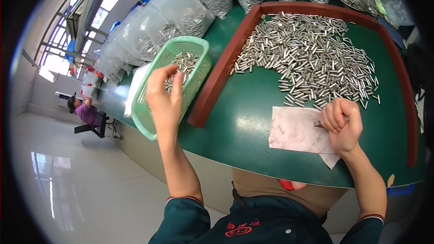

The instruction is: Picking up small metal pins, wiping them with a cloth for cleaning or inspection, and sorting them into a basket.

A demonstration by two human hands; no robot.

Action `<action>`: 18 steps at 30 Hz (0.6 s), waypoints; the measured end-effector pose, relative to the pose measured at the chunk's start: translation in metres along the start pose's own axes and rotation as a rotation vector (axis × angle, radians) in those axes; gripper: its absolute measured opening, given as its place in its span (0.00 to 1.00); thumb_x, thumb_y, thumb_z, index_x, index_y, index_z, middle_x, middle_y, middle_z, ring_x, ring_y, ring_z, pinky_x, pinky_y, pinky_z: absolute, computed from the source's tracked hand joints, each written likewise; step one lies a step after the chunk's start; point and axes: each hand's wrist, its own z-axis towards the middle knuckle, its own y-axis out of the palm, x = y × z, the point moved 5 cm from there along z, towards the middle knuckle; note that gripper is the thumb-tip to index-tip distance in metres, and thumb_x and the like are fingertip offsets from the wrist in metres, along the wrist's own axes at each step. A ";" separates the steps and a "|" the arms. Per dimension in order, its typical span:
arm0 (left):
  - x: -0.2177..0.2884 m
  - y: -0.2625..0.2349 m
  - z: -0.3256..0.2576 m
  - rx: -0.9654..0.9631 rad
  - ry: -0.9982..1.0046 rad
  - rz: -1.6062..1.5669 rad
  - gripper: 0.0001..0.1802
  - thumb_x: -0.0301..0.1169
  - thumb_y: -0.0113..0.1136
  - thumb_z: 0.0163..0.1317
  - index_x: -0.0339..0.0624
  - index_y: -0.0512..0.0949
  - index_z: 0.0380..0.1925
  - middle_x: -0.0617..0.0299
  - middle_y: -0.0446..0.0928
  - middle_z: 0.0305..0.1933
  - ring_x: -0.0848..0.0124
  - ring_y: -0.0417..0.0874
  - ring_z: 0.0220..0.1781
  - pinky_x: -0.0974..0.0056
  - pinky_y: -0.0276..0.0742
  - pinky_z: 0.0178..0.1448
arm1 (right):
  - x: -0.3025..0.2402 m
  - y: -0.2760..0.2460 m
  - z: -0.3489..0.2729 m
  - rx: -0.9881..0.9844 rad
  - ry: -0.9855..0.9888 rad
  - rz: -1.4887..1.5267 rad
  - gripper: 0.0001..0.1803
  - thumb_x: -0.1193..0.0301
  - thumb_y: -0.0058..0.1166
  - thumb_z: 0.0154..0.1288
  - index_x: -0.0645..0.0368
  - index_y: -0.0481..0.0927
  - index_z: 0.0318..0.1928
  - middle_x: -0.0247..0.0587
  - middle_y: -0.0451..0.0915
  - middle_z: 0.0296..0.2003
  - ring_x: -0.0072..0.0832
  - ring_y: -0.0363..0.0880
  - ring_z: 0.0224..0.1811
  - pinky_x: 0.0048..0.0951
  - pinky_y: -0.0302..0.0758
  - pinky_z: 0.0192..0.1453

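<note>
Left hand (pixel 163 91) hovers, half-curled, over the green basket (pixel 143 114).

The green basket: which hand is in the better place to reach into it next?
Probably the left hand: it is over the green basket, thumb and fingertips apart. The right hand is closed at the pale cloth, with the red-brown frame between it and the basket.

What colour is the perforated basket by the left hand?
Pale mint green; the basket shows best in the head view.
</note>
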 end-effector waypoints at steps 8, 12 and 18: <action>0.099 0.104 -0.032 -0.691 0.305 -0.403 0.04 0.21 0.60 0.43 0.36 0.74 0.22 0.62 0.71 0.22 0.70 0.71 0.27 0.68 0.67 0.32 | -0.002 -0.001 0.004 -0.059 0.030 -0.039 0.19 0.69 0.32 0.57 0.55 0.53 0.10 0.28 0.52 0.07 0.17 0.46 0.11 0.21 0.45 0.17; 0.108 0.123 -0.045 -0.732 0.383 -0.400 0.05 0.21 0.60 0.41 0.37 0.74 0.21 0.61 0.70 0.22 0.67 0.70 0.28 0.65 0.66 0.32 | -0.003 -0.001 0.003 -0.080 0.035 -0.038 0.19 0.70 0.33 0.57 0.56 0.53 0.10 0.28 0.53 0.08 0.16 0.46 0.12 0.21 0.46 0.18; 0.104 0.132 -0.055 -0.720 0.405 -0.314 0.06 0.21 0.60 0.42 0.35 0.73 0.23 0.59 0.70 0.23 0.62 0.70 0.30 0.63 0.67 0.35 | -0.003 -0.003 0.002 -0.068 0.034 -0.044 0.20 0.69 0.33 0.57 0.56 0.53 0.09 0.28 0.54 0.08 0.16 0.47 0.12 0.21 0.47 0.18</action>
